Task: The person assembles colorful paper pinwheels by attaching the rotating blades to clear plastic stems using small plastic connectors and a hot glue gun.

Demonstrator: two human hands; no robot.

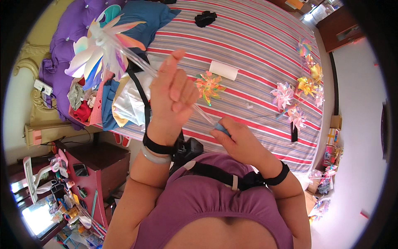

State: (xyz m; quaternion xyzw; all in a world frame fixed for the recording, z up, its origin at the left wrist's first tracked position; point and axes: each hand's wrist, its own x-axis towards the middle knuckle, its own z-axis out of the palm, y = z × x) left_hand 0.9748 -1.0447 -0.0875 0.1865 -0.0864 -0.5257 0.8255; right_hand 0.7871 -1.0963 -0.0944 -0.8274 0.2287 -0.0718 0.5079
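Note:
A large pinwheel (pixel 97 54) with shiny, pearly petals is raised at the upper left. Its clear stick (pixel 137 60) slants down to the right, passing through my left hand (pixel 171 93), whose fingers are curled around it. Lower down, my right hand (pixel 242 139) is closed on a light-blue piece (pixel 222 128) at the stick's lower end; whether this is a handle I cannot tell. Just beyond the stick, a smaller multicoloured pinwheel (pixel 209 86) lies on the striped bed sheet (pixel 244 41).
A white roll (pixel 224 70) and black cloth (pixel 205 18) lie on the bed. Several pinwheels (pixel 306 86) lie at its right side. Folded clothes (pixel 132 103), a pink basket (pixel 92 118) and a purple cushion (pixel 68 41) fill the left. A cluttered red desk (pixel 85 178) stands lower left.

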